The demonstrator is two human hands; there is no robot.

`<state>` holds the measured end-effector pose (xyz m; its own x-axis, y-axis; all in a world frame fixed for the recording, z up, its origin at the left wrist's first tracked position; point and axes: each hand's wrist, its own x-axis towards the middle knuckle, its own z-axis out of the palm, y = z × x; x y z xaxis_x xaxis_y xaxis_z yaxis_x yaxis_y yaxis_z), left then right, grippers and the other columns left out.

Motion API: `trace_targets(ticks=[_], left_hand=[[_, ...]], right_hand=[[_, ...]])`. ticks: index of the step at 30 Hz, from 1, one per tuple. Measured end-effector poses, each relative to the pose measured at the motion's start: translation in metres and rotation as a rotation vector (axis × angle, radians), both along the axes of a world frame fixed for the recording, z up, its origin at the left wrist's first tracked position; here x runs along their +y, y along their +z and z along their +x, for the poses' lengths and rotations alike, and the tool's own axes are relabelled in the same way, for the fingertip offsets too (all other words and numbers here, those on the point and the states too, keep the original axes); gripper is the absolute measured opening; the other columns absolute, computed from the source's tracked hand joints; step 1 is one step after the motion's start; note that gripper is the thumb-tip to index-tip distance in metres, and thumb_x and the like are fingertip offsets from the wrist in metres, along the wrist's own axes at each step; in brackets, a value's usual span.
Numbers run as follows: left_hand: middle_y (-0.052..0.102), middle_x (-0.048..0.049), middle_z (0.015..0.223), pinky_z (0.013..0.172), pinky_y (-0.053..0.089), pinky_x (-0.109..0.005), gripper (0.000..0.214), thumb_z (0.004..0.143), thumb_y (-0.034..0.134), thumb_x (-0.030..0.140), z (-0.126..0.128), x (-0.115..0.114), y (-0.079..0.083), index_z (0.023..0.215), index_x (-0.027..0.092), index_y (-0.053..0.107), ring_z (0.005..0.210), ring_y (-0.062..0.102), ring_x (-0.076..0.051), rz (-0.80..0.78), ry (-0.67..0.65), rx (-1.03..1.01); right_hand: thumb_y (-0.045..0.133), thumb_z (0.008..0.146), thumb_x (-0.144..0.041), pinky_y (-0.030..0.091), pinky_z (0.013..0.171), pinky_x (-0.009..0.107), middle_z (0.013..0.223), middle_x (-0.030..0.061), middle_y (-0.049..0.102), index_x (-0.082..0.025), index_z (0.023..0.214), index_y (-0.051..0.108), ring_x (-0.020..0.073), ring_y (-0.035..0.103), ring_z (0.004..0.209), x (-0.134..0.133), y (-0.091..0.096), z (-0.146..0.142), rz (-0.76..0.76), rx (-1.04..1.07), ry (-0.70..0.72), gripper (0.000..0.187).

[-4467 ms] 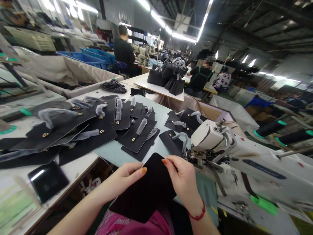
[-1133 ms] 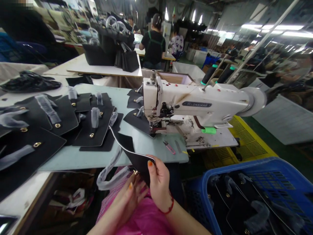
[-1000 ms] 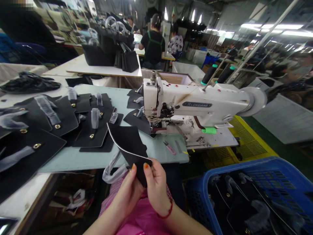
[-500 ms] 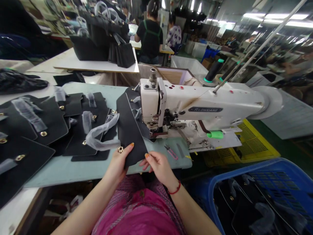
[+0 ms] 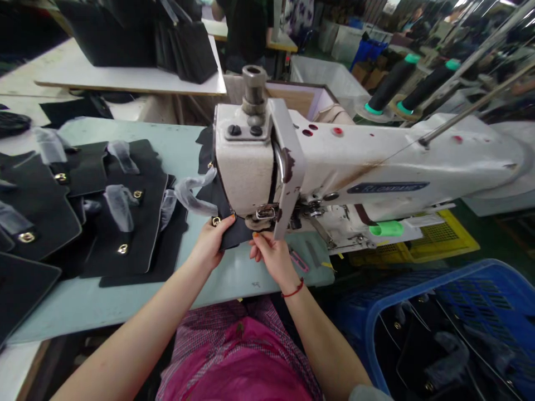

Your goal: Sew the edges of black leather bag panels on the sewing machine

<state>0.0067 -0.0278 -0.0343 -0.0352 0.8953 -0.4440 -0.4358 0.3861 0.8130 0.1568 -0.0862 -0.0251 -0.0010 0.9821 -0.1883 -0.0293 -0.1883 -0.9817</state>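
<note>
A black bag panel (image 5: pixel 236 236) lies partly under the head of the white sewing machine (image 5: pixel 244 159). My left hand (image 5: pixel 213 239) grips its left side, thumb on top beside a gold buckle, with the fingers beneath. A strap wrapped in clear plastic (image 5: pixel 190 195) arches out to the left from this panel. My right hand (image 5: pixel 270 250) pinches the panel's right edge close to the presser foot, fingers curled. The machine head hides the far part of the panel and the needle. Pink thread snips (image 5: pixel 300 260) lie on the table just right of my right hand.
More black panels with wrapped straps (image 5: pixel 125 223) overlap on the pale green table (image 5: pixel 217 289) at left. A blue basket (image 5: pixel 376 312) at lower right holds similar panels. Behind stand black bags (image 5: pixel 184 50) on a white board, and thread cones (image 5: pixel 393 83). A yellow crate (image 5: pixel 443 236) sits below the machine.
Both hands have moved the panel forward, so its near end now lies at the machine's presser foot. The view has come closer to the machine and tilted down.
</note>
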Motion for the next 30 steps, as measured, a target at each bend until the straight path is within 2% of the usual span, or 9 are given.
trace_targets(ticks=[5,9,21,26,30], left_hand=[[0.072,-0.0043,0.081,0.059,0.05,-0.025,0.044,0.059,0.084,0.033,-0.003,0.012,-0.008,0.095,0.013,0.066,0.061,0.064,-0.015,0.05,-0.028,0.04],[0.071,-0.0051,0.08,0.063,0.052,-0.028,0.049,0.056,0.085,0.032,-0.004,0.016,-0.005,0.096,0.012,0.065,0.063,0.064,-0.016,0.076,-0.051,0.051],[0.071,-0.0026,0.078,0.058,0.052,-0.024,0.045,0.056,0.086,0.028,-0.003,0.021,-0.001,0.093,0.013,0.066,0.062,0.064,-0.015,0.085,-0.061,0.065],[0.073,-0.0045,0.078,0.052,0.053,-0.02,0.035,0.061,0.085,0.029,-0.013,0.016,0.008,0.087,0.012,0.07,0.06,0.065,-0.014,-0.011,-0.234,0.066],[0.075,-0.0077,0.086,0.055,0.059,-0.023,0.034,0.061,0.087,0.028,-0.03,0.015,0.008,0.088,0.012,0.073,0.066,0.068,-0.016,-0.16,-0.419,0.058]], right_hand=[[0.054,0.09,-0.051,0.041,0.05,0.021,0.057,0.0001,0.063,-0.016,0.074,0.064,0.0092,0.052,0.047,0.004,-0.001,-0.001,0.032,0.015,-0.015,0.04],[0.053,0.091,-0.049,0.041,0.05,0.02,0.059,0.0003,0.064,-0.016,0.075,0.063,0.0089,0.053,0.047,0.004,-0.001,-0.003,0.02,0.031,-0.018,0.039],[0.054,0.092,-0.039,0.043,0.051,0.02,0.058,0.0001,0.065,-0.016,0.073,0.066,0.0092,0.055,0.047,0.005,-0.006,-0.007,0.053,0.001,-0.05,0.033],[0.053,0.092,-0.039,0.044,0.05,0.019,0.057,-0.0007,0.065,-0.017,0.072,0.063,0.0091,0.056,0.047,0.005,-0.008,-0.01,0.08,-0.07,-0.081,0.031],[0.053,0.092,-0.038,0.044,0.05,0.019,0.057,-0.0007,0.065,-0.018,0.07,0.062,0.0094,0.057,0.046,0.004,-0.008,-0.013,0.109,-0.145,-0.111,0.031]])
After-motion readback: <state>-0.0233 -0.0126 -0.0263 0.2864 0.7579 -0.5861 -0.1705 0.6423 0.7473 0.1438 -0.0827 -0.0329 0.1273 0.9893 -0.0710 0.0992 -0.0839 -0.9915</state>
